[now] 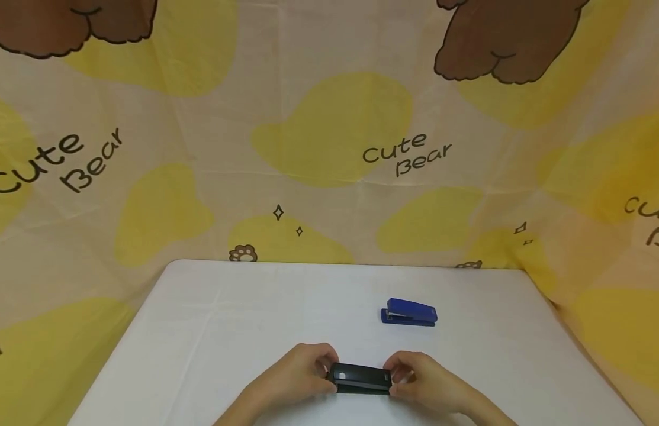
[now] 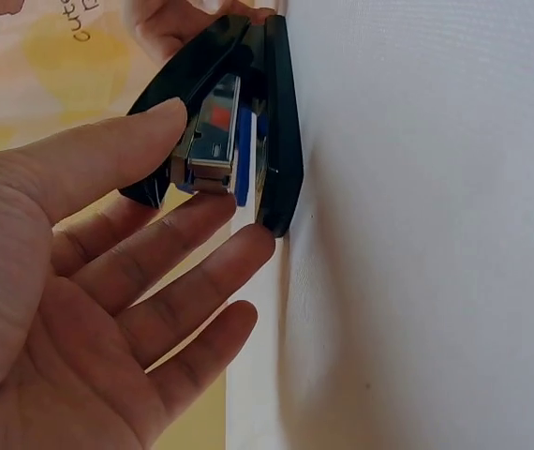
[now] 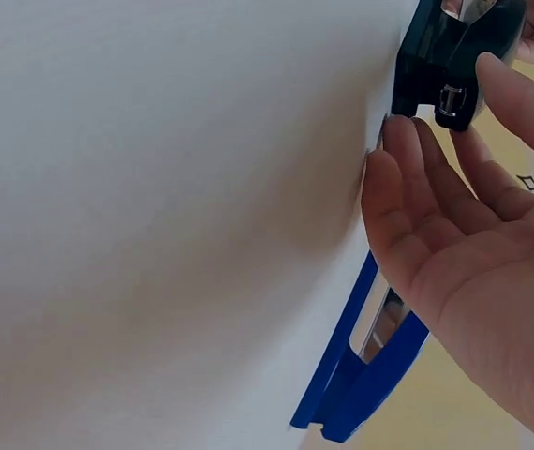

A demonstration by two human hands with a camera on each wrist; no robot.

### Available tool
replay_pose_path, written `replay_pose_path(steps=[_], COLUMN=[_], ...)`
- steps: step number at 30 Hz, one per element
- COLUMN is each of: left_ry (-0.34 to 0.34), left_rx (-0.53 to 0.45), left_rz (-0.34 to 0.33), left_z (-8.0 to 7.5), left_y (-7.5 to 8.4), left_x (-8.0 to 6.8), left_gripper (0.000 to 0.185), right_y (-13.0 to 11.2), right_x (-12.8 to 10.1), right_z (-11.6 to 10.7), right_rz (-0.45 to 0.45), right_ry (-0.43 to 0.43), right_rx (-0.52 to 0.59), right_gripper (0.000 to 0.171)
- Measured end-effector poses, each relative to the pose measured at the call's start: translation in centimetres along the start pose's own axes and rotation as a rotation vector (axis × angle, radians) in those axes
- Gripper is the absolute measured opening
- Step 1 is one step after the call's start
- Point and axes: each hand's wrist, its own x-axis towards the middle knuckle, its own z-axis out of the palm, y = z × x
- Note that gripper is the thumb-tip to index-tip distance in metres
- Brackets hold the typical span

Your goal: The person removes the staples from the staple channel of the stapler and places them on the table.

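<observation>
A black stapler [image 1: 362,377] lies lengthwise near the table's front, between both hands. My left hand [image 1: 297,374] pinches its left end, the thumb on the near side and fingertips behind. In the left wrist view, that end of the black stapler [image 2: 288,141] gapes, with the metal magazine showing between top arm and base. At the hinge end, my right hand [image 1: 429,383] pinches with thumb and fingers. The right wrist view has the black stapler [image 3: 454,70] at the fingertips. Behind the right hand stands a blue stapler [image 1: 411,312], its front facing left.
The white table [image 1: 254,313] has rounded far corners. A hanging cloth [image 1: 318,130] with bears and lettering surrounds its back and sides. In the right wrist view, the blue stapler [image 3: 356,398] appears beyond the right hand.
</observation>
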Motion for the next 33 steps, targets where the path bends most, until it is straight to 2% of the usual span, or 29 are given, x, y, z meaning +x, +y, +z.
replay_pose_path(steps=[6, 15, 19, 25, 33], left_ry=[0.01, 0.033, 0.032, 0.044, 0.06], left_rx=[0.063, 0.163, 0.166, 0.16, 0.198], left_rz=[-0.022, -0.079, -0.114, -0.121, -0.11], left_z=[-0.6, -0.6, -0.4, -0.1, 0.1], left_y=[-0.3, -1.1, -1.3, -1.3, -1.3], left_x=[0.0, -0.1, 0.0, 0.2, 0.1], left_gripper=[0.035, 0.031, 0.031, 0.03, 0.03], right_y=[-0.7, -2.8, -3.4, -3.8, -4.2], right_x=[0.4, 1.6, 2.1, 2.8, 3.4], right_z=[0.1, 1.0, 1.5, 2.3, 3.4], right_rz=[-0.062, -0.071, -0.097, -0.133, -0.114], right_ry=[0.043, 0.044, 0.045, 0.056, 0.059], right_rx=[-0.022, 0.018, 0.012, 0.025, 0.096], right_gripper=[0.034, 0.036, 0.035, 0.034, 0.037])
